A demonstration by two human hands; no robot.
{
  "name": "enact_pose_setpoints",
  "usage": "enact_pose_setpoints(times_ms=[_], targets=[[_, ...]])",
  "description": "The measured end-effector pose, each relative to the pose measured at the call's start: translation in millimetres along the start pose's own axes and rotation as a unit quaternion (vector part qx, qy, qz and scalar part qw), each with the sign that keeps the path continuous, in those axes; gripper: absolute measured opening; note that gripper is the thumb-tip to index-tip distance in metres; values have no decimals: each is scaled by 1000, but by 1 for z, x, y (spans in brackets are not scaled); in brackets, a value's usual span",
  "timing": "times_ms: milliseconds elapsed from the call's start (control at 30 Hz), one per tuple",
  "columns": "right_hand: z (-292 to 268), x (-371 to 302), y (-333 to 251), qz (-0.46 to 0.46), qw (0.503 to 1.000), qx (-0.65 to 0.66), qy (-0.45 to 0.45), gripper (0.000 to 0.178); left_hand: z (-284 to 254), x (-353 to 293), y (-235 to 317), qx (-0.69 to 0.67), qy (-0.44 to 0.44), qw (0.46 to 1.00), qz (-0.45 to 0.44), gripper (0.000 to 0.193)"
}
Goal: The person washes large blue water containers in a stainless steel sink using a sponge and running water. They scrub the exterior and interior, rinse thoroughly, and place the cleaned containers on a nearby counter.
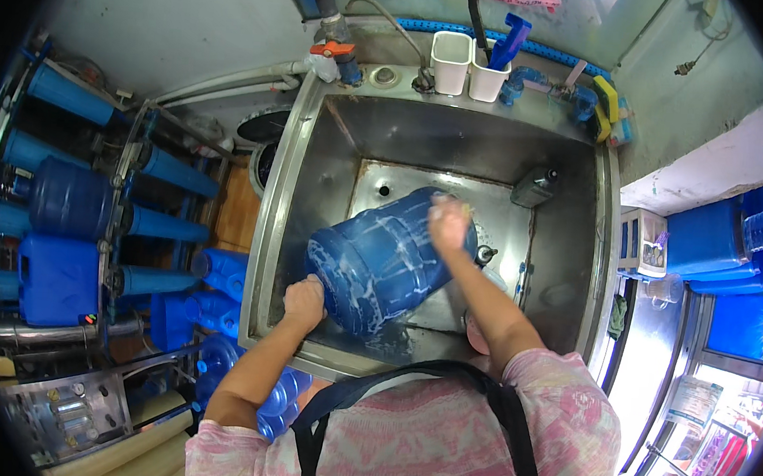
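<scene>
A large blue water jug (380,260), streaked with white suds, lies tilted inside the stainless steel sink (335,137). My left hand (304,302) is closed at the jug's near-left end, around its neck, which the fingers mostly hide. Against the far-right end of the jug presses my right hand (449,225), its fingers curled and somewhat blurred. A bit of yellowish material shows beside those fingers, too small to name. Just right of the jug is a small dark-capped bottle (485,255). A pink round thing (477,333) sits partly hidden under my right forearm.
A dark bottle (535,188) stands in the sink's far-right corner. Two white cups (451,63), one with a blue-handled tool (510,42), stand on the back ledge near a yellow sponge (604,98). Blue filter housings (174,170) and blue containers (58,280) line the left.
</scene>
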State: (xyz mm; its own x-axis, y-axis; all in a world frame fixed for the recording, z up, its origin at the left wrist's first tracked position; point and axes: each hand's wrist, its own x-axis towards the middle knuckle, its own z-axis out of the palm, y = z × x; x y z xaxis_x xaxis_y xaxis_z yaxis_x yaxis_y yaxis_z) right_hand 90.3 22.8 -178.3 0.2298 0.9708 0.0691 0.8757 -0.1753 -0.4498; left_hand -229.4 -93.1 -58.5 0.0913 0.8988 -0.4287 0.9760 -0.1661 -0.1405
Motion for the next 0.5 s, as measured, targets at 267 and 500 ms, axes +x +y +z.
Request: enact_pose_setpoints(times_ms=[267, 500], targets=[[-19, -76, -86, -314, 925, 210, 45, 27, -21, 8, -4, -48, -146, 988, 3, 47], [-3, 39, 2, -87, 991, -82, 67, 30, -9, 22, -15, -152, -245, 955, -69, 38]])
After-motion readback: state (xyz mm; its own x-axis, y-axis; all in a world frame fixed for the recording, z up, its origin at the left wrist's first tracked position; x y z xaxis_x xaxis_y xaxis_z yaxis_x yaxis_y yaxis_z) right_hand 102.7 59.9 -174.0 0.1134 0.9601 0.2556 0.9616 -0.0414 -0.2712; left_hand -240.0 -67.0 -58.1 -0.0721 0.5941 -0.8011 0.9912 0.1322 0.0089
